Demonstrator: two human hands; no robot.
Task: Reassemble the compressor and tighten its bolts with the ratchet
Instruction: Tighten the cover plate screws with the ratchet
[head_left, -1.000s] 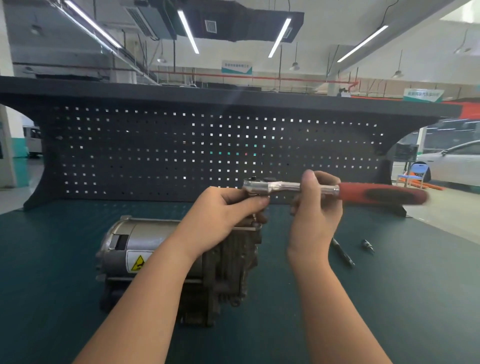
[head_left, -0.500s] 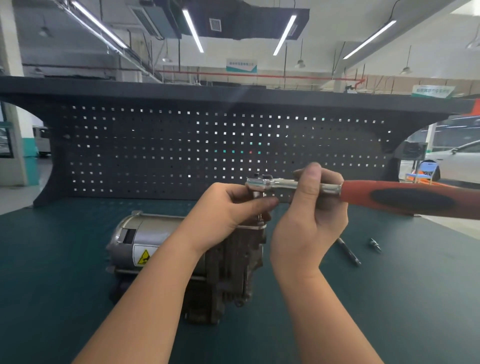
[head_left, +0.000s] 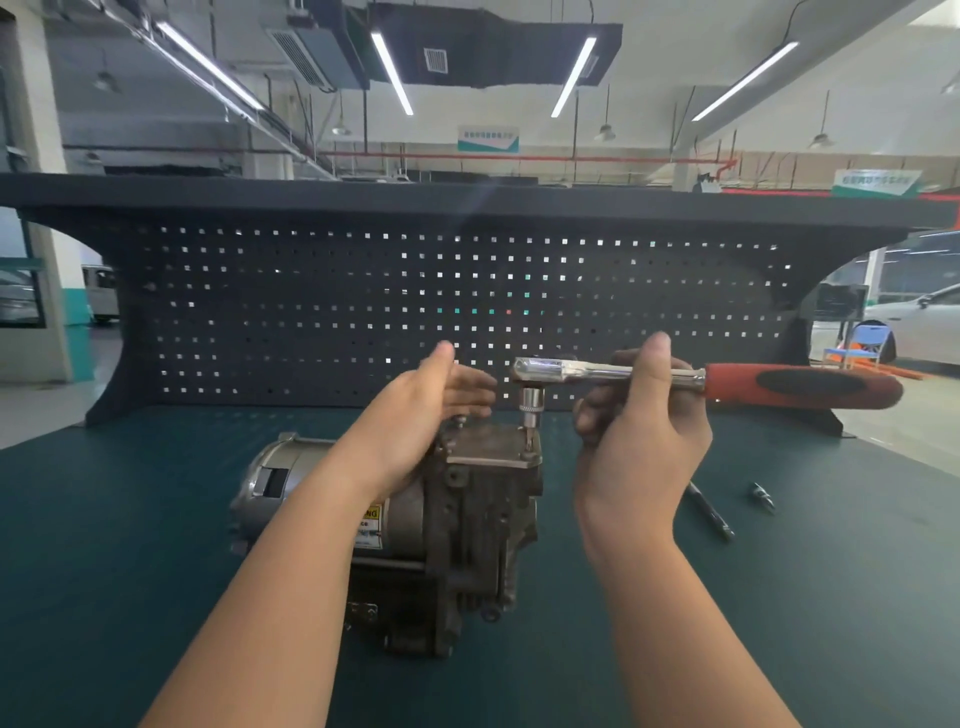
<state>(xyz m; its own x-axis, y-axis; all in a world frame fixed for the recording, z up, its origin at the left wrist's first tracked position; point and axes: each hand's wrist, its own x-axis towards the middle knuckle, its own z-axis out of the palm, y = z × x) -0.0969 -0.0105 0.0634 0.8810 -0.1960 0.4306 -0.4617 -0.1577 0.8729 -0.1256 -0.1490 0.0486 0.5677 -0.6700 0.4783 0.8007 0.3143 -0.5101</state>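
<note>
1. The compressor (head_left: 415, 525) is lying on its side on the green mat (head_left: 779, 623), near the middle of the bench, with its silver motor end pointing left and its dark cast head pointing right.
2. A flat metal plate (head_left: 493, 447) is sitting on top of the cast head, and a bolt (head_left: 529, 453) is standing at its right front corner.
3. The right hand (head_left: 639, 441) is gripping the ratchet (head_left: 675, 376) by its chrome shank, fingers curled round it and thumb pointing up just left of the red handle (head_left: 800, 384).
4. The ratchet is lying level, head to the left, handle reaching out to the right above the mat.
5. A socket (head_left: 532, 401) with a bit is hanging straight down from the ratchet head, its tip meeting the bolt on the plate.
6. The left hand (head_left: 431, 410) is hovering over the left part of the compressor's top, fingers stretched out and relaxed toward the ratchet head, holding nothing; whether the palm is touching the casting I cannot tell.
7. A dark rod (head_left: 711, 512) and a small bit (head_left: 761, 496) are lying on the mat right of the right wrist, apart from each other.
8. A black pegboard (head_left: 311, 312) is standing along the back of the bench.
</note>
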